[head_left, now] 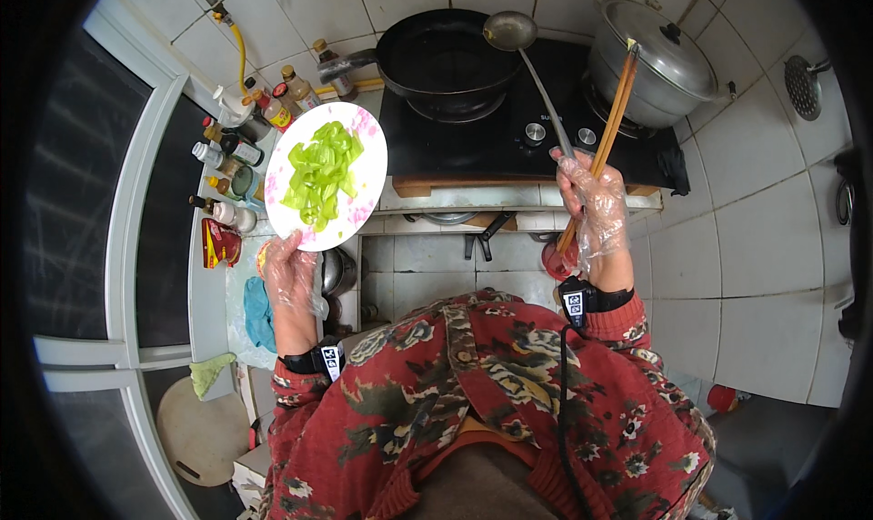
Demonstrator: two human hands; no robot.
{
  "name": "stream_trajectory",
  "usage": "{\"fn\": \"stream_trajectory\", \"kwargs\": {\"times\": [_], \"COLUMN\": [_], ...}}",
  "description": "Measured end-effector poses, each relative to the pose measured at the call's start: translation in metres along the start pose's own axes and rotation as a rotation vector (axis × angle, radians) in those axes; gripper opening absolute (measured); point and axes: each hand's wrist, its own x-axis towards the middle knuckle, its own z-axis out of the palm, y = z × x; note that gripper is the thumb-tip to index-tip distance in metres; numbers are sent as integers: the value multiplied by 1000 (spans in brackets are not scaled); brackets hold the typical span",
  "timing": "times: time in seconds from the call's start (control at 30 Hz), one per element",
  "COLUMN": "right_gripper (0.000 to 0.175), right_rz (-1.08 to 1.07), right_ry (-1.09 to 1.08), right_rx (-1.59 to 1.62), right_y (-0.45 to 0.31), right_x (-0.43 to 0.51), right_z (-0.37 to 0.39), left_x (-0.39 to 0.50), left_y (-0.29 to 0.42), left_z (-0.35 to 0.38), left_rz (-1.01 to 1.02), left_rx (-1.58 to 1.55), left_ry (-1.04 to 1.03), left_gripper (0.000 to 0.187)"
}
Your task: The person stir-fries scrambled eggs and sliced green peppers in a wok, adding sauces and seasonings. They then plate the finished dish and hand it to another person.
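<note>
My left hand, in a clear plastic glove, grips the near rim of a white plate with pink flowers. Sliced green peppers lie on the plate. In a matching glove, my right hand is closed around a metal ladle and a pair of wooden chopsticks. The ladle's bowl is up by the right rim of a black wok, which stands on the left burner of the black gas stove. A small pale green bit clings to the chopstick tips.
A lidded aluminium pot stands on the right burner. Seasoning bottles and jars crowd the left counter, with a red pouch and a blue cloth nearer me. The wok's handle points left. A round cutting board stands at lower left.
</note>
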Motion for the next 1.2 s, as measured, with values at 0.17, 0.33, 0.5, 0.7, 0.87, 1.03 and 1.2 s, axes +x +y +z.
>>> {"fn": "stream_trajectory", "kwargs": {"times": [0.17,0.33,0.5,0.7,0.87,1.03,1.2], "right_gripper": [16,17,17,29,28,27,28], "right_rz": [16,14,18,9,11,25,-12], "right_ry": [10,13,12,-35,-56,-47,-75], "right_rx": [11,16,23,27,11,-37,-38], "right_y": [3,5,2,3,5,3,3], "right_x": [-4,-1,9,11,5,-4,-12], "right_z": [4,3,-10,-13,-3,14,30], "left_x": [9,13,14,19,43,96,151], "left_y": [10,12,1,-5,25,64,81], "left_z": [4,3,9,14,31,77,129], "left_rz": [9,26,56,27,14,-8,-105], "left_rx": [-104,-94,-117,-129,35,289,673], "left_ry": [-91,-11,-81,-34,-74,-189,-129], "left_gripper": [40,42,42,43,38,28,25]}}
